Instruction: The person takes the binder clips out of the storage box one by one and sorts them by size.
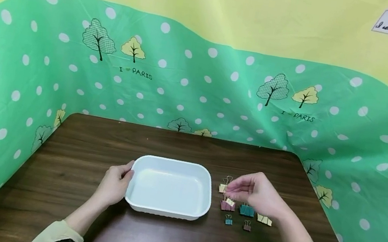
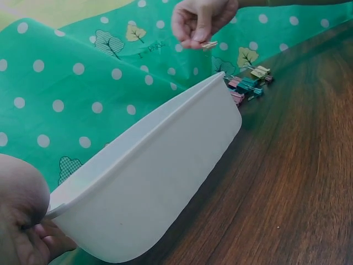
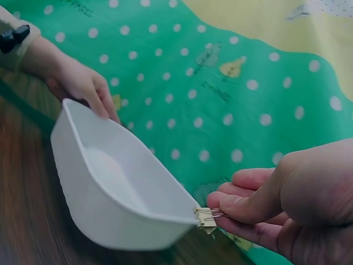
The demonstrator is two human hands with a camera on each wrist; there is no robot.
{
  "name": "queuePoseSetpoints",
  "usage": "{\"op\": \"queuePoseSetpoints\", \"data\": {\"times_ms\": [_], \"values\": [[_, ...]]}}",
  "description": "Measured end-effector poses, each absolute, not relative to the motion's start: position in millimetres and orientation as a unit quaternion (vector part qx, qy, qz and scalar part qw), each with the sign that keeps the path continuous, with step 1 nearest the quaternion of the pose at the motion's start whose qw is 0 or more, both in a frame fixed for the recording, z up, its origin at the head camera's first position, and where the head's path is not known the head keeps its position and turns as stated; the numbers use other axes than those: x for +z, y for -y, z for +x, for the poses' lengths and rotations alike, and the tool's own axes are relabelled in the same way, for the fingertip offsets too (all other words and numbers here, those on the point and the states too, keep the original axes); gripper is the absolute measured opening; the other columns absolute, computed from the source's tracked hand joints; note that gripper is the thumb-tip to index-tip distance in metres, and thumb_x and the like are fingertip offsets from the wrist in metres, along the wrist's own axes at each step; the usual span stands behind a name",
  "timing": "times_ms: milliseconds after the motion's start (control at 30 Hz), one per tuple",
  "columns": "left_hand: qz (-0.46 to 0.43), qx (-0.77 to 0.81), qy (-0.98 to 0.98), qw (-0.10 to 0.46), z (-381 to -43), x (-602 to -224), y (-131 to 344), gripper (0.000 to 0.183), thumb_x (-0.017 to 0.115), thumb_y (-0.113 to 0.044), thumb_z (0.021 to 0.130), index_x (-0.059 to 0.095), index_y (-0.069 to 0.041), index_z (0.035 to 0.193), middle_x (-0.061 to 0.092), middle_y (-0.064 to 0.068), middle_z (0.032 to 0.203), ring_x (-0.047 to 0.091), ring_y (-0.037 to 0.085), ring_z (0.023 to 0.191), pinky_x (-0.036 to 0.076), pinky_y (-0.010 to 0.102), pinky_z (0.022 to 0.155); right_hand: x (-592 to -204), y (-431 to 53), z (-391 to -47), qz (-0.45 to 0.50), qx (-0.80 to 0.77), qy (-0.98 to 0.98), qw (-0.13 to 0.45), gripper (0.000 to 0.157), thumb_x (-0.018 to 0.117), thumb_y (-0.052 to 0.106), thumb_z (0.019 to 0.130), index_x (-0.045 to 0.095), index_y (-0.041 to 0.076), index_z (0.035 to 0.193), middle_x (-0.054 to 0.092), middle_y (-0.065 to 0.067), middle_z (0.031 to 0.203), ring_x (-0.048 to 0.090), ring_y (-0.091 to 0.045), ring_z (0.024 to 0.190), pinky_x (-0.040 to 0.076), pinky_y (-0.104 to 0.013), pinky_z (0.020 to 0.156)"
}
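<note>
A white plastic tray stands on the table, and my left hand grips its left rim. To the right of the tray, my right hand pinches a small pale-yellow binder clip by its wire handles. In the right wrist view this clip appears close to the tray's rim. Below and around the right hand lie more binder clips: a pink one, a large teal one, pale-yellow ones, a small blue one and a small brown one.
The dark wooden table extends on every side of the tray. Behind it and at both sides hangs a green and yellow cloth with white dots and printed trees.
</note>
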State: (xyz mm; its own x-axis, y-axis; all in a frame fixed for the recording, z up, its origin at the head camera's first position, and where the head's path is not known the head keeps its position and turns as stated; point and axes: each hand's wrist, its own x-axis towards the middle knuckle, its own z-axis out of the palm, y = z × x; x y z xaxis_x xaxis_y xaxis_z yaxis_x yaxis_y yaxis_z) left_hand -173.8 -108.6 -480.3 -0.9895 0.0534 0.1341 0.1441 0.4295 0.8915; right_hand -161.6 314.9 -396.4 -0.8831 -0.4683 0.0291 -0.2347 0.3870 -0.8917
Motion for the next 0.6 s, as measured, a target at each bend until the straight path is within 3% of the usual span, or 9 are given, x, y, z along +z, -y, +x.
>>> {"op": "queuePoseSetpoints", "data": {"times_ms": [133,300,467,600], "values": [[-0.060,-0.530,0.845,0.043,-174,-480,109,0.041,0.053,-0.002,0.108,0.051,0.014,0.146,0.056,0.025,0.147,0.056,0.032,0.132,0.053,0.043,0.099,-396,-336,-157,-0.223,-0.506,-0.824,0.123,0.014,0.080,-0.006,0.090,0.078,-0.005,0.104,0.077,-0.023,0.100,0.076,-0.038,0.093,0.063,-0.039,0.079],[-0.058,-0.530,0.845,0.041,-174,-479,109,0.041,0.053,-0.003,0.109,0.051,0.013,0.147,0.056,0.025,0.148,0.055,0.032,0.132,0.053,0.041,0.098,-400,-360,-153,-0.217,-0.507,-0.823,0.139,0.014,0.080,-0.004,0.090,0.078,-0.006,0.105,0.078,-0.023,0.101,0.076,-0.040,0.094,0.063,-0.043,0.079],[-0.055,-0.534,0.843,0.034,-174,-479,110,0.042,0.053,-0.003,0.109,0.050,0.012,0.148,0.055,0.025,0.149,0.055,0.031,0.133,0.054,0.037,0.097,-408,-380,-150,-0.225,-0.504,-0.820,0.151,0.017,0.078,-0.006,0.092,0.075,-0.012,0.107,0.075,-0.029,0.103,0.076,-0.033,0.094,0.063,-0.042,0.079],[-0.057,-0.533,0.844,0.036,-174,-478,109,0.041,0.053,-0.002,0.109,0.051,0.012,0.147,0.055,0.024,0.149,0.055,0.031,0.132,0.054,0.037,0.097,-416,-396,-147,-0.234,-0.487,-0.829,0.144,0.016,0.078,-0.005,0.091,0.075,-0.011,0.106,0.076,-0.025,0.102,0.076,-0.022,0.096,0.063,-0.038,0.079]]}}
